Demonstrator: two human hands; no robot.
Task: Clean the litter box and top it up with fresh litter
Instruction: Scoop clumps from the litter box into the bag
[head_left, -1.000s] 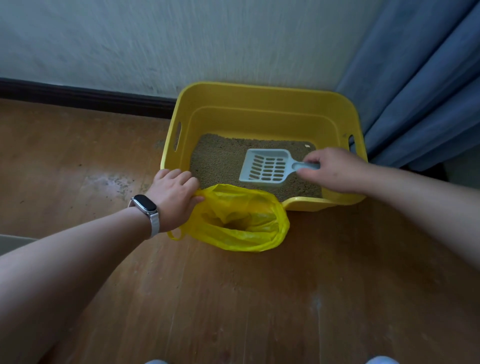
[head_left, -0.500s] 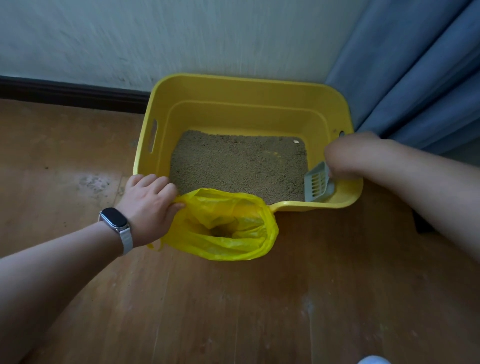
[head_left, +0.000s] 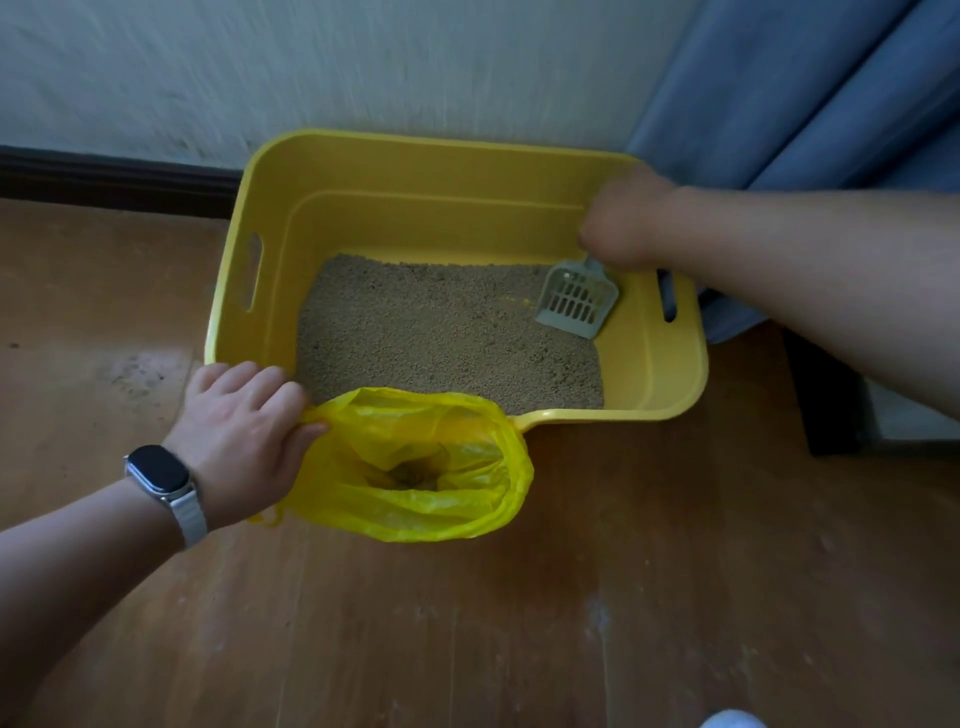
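Note:
A yellow plastic litter box (head_left: 415, 171) stands on the wooden floor against the wall, with brown granular litter (head_left: 441, 332) over its bottom. My right hand (head_left: 628, 223) grips the handle of a grey slotted scoop (head_left: 576, 301), whose blade points down into the litter at the box's far right corner. My left hand (head_left: 244, 436) pinches the rim of an open yellow plastic bag (head_left: 431, 467) held against the box's near edge. Some dark scooped matter lies at the bottom of the bag.
A blue curtain (head_left: 831, 93) hangs at the right, just behind the box. A dark piece of furniture (head_left: 831, 405) stands on the floor to the right of the box. A dark skirting board (head_left: 104, 176) runs along the wall. Scattered litter dust (head_left: 135, 369) marks the floor at the left.
My right hand has carried the scoop from the middle of the box to the near right rim, then back to the far right corner, blade tipped down into the litter. The bag stays open.

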